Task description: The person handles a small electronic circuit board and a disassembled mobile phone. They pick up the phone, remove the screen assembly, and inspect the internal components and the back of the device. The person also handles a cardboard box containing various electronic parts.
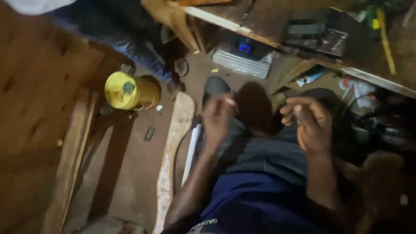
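The picture is blurred by motion. My left hand [219,117] hovers over my left knee with its fingers bent; whether it holds anything is unclear. My right hand [310,123] is raised over my right thigh with the fingers curled inward. A small tan shape shows at its lower edge, too smeared to name. Both hands are above my dark grey trousers [264,151]. My dark shoe [215,86] rests on the floor just beyond the left hand.
A yellow container [130,91] lies on its side at the left. A pale curved wooden plank [173,151] lies along the floor beside my leg. A cluttered workbench [242,28] spans the top, with a blue-lit device [245,47] beneath it. Another person's jeans-clad leg [134,52] stands nearby.
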